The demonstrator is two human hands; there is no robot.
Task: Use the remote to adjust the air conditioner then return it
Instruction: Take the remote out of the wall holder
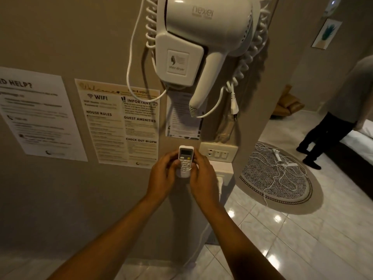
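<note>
- Head view faces a beige wall (pixel 60 37) that fills the left and middle; a glossy tiled floor (pixel 282 229) spreads to the right
- white hair dryer (pixel 201 37) hangs high on the wall in its holder, with a coiled cord (pixel 260 47) trailing down its right side
- patterned round rug (pixel 262 178) lies on the floor at the right, loose white cables on it; a person's dark-trousered legs (pixel 323 138) stand beyond it
- printed notices (pixel 121 122) are stuck to the wall left of the dryer; a switch plate (pixel 219 152) sits just right of the hands
- left hand (pixel 161 178) and right hand (pixel 203 174) close around the remote from either side
- white remote (pixel 185 161) stands upright against the wall, screen uppermost, its lower end in a wall holder (pixel 182 174)
</note>
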